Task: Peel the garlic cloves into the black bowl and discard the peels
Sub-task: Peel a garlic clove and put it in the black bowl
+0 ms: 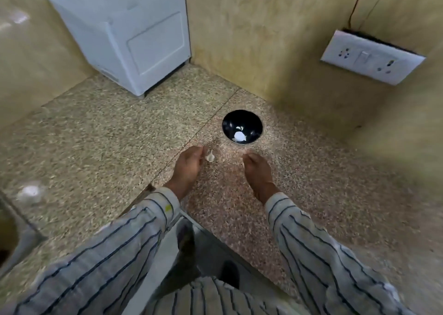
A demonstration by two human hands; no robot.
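Left hand (189, 164), fingers curled, beside a garlic clove (210, 156) on the worktop (100, 132); right hand (257, 169) curled, contents unclear. Black bowl (229, 120), just beyond, holds peeled pieces. Advisable: pinch the clove's tip and strip skin clear of the bowl.

left hand (188, 164) curled, right hand (257, 168) curled

Speckled granite counter (100, 132) in a corner, with a thin seam running across it. Yellowish walls (251, 38) behind and to both sides, a little stained. White boxy appliance (124, 34) standing at the back left. White switch and socket plate (372, 56) on the right wall, thin wires (357, 0) rising above it. Soft, even light.
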